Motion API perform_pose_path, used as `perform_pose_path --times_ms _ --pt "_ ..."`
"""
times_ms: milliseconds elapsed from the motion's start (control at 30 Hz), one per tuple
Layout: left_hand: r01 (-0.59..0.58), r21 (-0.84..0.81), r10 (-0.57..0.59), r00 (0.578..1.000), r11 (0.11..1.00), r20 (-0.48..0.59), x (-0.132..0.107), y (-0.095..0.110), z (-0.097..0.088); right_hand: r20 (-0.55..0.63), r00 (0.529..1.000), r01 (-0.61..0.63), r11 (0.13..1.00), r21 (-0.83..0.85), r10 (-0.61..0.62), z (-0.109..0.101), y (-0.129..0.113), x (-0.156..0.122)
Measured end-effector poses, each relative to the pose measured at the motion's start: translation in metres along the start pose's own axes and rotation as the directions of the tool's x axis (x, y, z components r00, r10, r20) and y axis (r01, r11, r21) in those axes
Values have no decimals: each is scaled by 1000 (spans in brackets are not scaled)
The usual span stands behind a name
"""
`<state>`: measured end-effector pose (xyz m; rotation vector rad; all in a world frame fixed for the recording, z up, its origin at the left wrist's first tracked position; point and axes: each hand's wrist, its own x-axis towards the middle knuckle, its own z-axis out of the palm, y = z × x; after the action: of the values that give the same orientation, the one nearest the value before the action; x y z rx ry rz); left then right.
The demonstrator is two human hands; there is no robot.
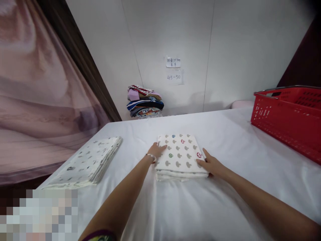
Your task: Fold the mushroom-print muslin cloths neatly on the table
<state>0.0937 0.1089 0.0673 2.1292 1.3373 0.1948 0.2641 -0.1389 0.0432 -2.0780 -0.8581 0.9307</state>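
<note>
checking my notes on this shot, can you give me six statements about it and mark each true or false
1. The left hand and right hand both touch the folded mushroom-print cloth. True.
2. The bracelet is worn on the right arm. False: it is on the left arm.
3. The lower wall note reads 45-50. True.
4. The plastic basket is blue. False: it is red.
5. The other folded cloth lies to the left of the mushroom-print one. True.
6. All the mushroom print is grey. False: some is red, green or blue.
</note>
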Motion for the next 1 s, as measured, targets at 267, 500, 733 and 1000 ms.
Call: perform_pose_path --times_ms 267,500,733,1000 --pt "-121 -67 122 993 990 0 -35 -38 -9 44 993 99 985 138 -106 34 -5 -24" --pt "-141 171 142 990 975 4 -17 -51 -35 81 956 253 932 259 -282 49 -1 -46" --pt "-503 299 567 802 811 -189 -89 -11 4 -273 937 257 959 120 -217 -13 19 27" --pt "-710 347 764 645 612 -28 -154 6 68 -377 884 264 961 -86 -277 -10 6 89"
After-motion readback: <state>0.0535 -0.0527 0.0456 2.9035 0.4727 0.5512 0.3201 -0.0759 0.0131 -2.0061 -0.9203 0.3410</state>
